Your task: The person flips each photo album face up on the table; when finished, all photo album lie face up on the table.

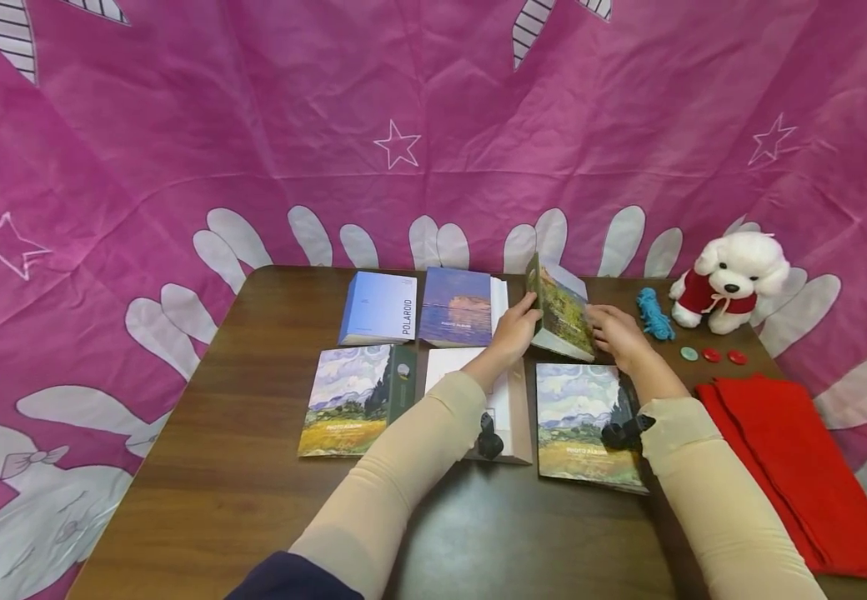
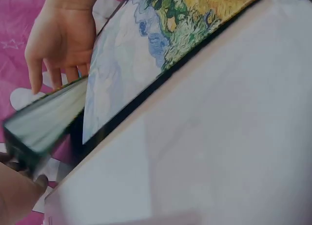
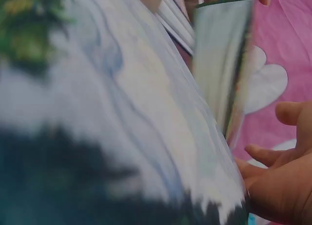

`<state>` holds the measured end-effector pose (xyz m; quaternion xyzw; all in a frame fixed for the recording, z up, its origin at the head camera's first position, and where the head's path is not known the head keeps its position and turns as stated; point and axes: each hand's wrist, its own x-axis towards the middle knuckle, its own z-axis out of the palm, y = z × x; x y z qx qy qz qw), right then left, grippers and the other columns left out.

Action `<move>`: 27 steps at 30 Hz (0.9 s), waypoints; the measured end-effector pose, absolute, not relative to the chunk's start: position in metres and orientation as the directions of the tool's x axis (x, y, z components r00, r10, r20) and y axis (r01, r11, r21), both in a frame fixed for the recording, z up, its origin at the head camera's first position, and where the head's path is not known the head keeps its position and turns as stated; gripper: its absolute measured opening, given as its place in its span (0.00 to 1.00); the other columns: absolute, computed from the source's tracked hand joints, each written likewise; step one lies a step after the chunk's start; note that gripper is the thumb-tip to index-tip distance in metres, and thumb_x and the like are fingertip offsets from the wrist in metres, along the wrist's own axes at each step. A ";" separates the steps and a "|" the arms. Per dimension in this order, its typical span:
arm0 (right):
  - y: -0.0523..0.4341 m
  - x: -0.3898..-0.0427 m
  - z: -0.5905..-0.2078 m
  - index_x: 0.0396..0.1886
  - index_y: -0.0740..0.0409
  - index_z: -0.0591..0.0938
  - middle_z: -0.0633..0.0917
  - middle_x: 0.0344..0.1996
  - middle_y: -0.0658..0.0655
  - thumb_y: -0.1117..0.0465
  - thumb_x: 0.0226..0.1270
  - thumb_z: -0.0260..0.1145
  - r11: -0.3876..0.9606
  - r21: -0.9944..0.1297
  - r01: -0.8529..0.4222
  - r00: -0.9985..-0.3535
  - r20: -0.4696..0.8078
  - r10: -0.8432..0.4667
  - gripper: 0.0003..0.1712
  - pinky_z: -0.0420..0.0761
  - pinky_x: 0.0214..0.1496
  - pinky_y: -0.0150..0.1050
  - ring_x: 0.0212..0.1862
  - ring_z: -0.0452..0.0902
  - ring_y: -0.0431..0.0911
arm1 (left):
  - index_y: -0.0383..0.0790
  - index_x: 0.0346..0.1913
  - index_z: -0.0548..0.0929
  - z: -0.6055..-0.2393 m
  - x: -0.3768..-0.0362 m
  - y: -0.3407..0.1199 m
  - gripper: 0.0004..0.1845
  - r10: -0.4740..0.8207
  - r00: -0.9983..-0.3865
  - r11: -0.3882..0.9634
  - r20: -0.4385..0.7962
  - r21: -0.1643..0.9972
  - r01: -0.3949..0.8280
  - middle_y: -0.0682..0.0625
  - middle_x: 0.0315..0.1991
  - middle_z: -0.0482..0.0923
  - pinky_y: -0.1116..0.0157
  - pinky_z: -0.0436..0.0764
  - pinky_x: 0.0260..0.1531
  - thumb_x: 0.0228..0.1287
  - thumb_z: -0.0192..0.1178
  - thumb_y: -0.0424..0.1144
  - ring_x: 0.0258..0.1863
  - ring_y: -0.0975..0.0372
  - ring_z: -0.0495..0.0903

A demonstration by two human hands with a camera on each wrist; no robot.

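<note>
A photo album [image 1: 563,315] with a painted landscape cover stands tilted on its edge at the back of the table. My left hand [image 1: 516,327] grips its left side, fingers curled over the edge. From the right, my right hand [image 1: 615,333] rests fairly straight fingers against its cover. In the left wrist view the album's page block [image 2: 46,120] shows with the right hand [image 2: 58,40] behind it and the left hand [image 2: 12,196] at its lower end. The right wrist view shows the album's edge [image 3: 224,59], blurred, beside the spread fingers of the right hand [image 3: 278,176].
Several other albums lie on the brown table [image 1: 201,467]: a Polaroid one [image 1: 379,308], a sunset one [image 1: 458,307], two landscape ones [image 1: 351,400] [image 1: 583,429] and a white one [image 1: 512,392]. Right: teal yarn [image 1: 654,314], buttons [image 1: 713,356], plush dog [image 1: 729,279], red cloth [image 1: 794,467].
</note>
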<state>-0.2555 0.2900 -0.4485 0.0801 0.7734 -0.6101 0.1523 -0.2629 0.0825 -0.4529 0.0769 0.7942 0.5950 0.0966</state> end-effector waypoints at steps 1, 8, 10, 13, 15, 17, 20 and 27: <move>0.291 -0.255 -0.448 0.82 0.61 0.47 0.46 0.80 0.68 0.41 0.82 0.45 0.266 -0.916 0.299 -0.945 -0.323 -0.050 0.43 0.52 0.78 0.58 0.79 0.42 0.64 | 0.50 0.79 0.63 -0.453 -0.263 0.082 0.30 0.240 -0.967 0.296 -0.085 0.955 -0.010 0.53 0.78 0.60 0.54 0.58 0.75 0.76 0.45 0.46 0.77 0.53 0.57; 0.298 -0.255 -0.445 0.81 0.61 0.51 0.48 0.80 0.67 0.34 0.79 0.45 0.420 -0.870 0.260 -0.957 -0.291 -0.010 0.47 0.53 0.75 0.66 0.78 0.45 0.68 | 0.49 0.80 0.58 -0.454 -0.265 0.080 0.36 0.318 -0.937 0.304 -0.143 0.952 -0.042 0.48 0.78 0.60 0.50 0.62 0.73 0.73 0.49 0.52 0.75 0.51 0.60; 0.298 -0.254 -0.446 0.81 0.61 0.52 0.50 0.79 0.68 0.33 0.78 0.45 0.451 -0.857 0.252 -0.957 -0.290 -0.017 0.47 0.54 0.74 0.67 0.77 0.47 0.68 | 0.47 0.81 0.57 -0.453 -0.266 0.077 0.36 0.337 -0.932 0.306 -0.131 0.952 -0.023 0.48 0.78 0.59 0.50 0.62 0.73 0.73 0.49 0.52 0.76 0.51 0.60; 0.299 -0.253 -0.447 0.81 0.61 0.54 0.53 0.78 0.69 0.32 0.77 0.47 0.487 -0.839 0.243 -0.956 -0.291 -0.024 0.48 0.57 0.73 0.67 0.76 0.50 0.67 | 0.48 0.81 0.57 -0.454 -0.265 0.071 0.35 0.341 -0.932 0.338 -0.120 0.941 0.002 0.48 0.78 0.59 0.50 0.62 0.73 0.74 0.49 0.52 0.76 0.51 0.58; 0.299 -0.250 -0.446 0.81 0.61 0.54 0.54 0.78 0.69 0.32 0.77 0.48 0.509 -0.827 0.239 -0.957 -0.290 -0.022 0.48 0.57 0.72 0.69 0.75 0.51 0.67 | 0.48 0.81 0.58 -0.454 -0.263 0.067 0.35 0.340 -0.934 0.367 -0.106 0.930 0.028 0.48 0.78 0.59 0.50 0.62 0.73 0.75 0.49 0.52 0.77 0.51 0.58; 0.300 -0.247 -0.445 0.80 0.61 0.55 0.55 0.77 0.70 0.32 0.76 0.48 0.531 -0.815 0.231 -0.959 -0.283 -0.017 0.48 0.57 0.71 0.71 0.75 0.52 0.68 | 0.47 0.80 0.58 -0.454 -0.261 0.061 0.35 0.345 -0.935 0.385 -0.084 0.921 0.059 0.49 0.78 0.59 0.51 0.62 0.73 0.75 0.50 0.52 0.77 0.52 0.57; 0.299 -0.242 -0.442 0.81 0.62 0.53 0.55 0.77 0.72 0.31 0.76 0.47 0.554 -0.805 0.214 -0.965 -0.263 -0.010 0.50 0.56 0.70 0.72 0.75 0.52 0.68 | 0.46 0.80 0.58 -0.453 -0.258 0.050 0.35 0.357 -0.933 0.390 -0.054 0.916 0.096 0.49 0.79 0.57 0.50 0.61 0.73 0.76 0.51 0.52 0.77 0.52 0.56; 0.283 -0.225 -0.438 0.83 0.57 0.46 0.53 0.79 0.68 0.32 0.75 0.51 0.399 -0.899 0.180 -0.983 -0.178 0.043 0.52 0.54 0.74 0.66 0.77 0.49 0.66 | 0.49 0.80 0.58 -0.451 -0.248 0.026 0.33 0.367 -0.930 0.455 -0.021 0.876 0.160 0.48 0.78 0.59 0.51 0.59 0.75 0.78 0.50 0.52 0.77 0.52 0.56</move>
